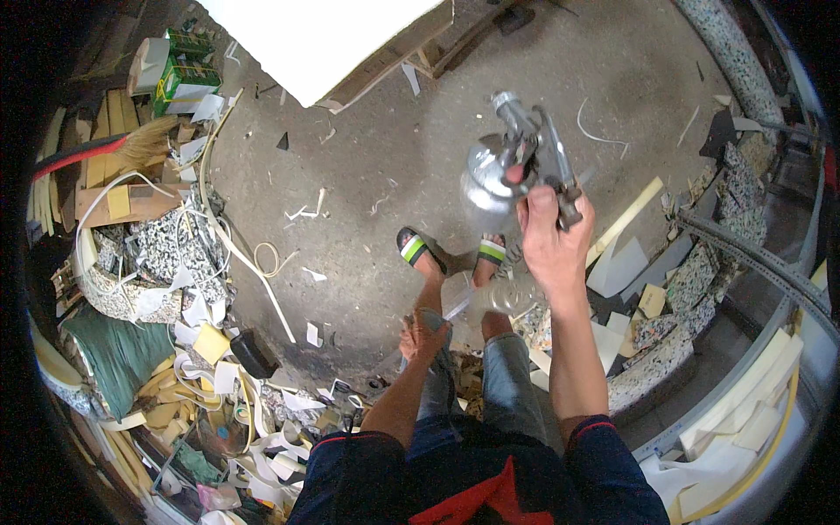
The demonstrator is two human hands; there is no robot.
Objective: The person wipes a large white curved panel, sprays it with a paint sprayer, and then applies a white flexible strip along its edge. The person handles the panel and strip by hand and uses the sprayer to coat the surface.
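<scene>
Silvery metal forms the spray gun (532, 144) in the right grip (557, 229), which is closed around its handle, out ahead of the body; the hold probably keeps its cup (488, 171) clear of the legs. That rounded cup sits just left of the grip, and its contents are hidden. Low by the thigh, the left grip (424, 337) has curled fingers beside a blurred clear hose (457, 308); I cannot tell whether it holds it. Ahead and left of the right grip, a white slab (324, 35) rests on a wooden frame (385, 74), likely for support. Far left of it stand 2 green boxes (185, 83), their insides unseen.
</scene>
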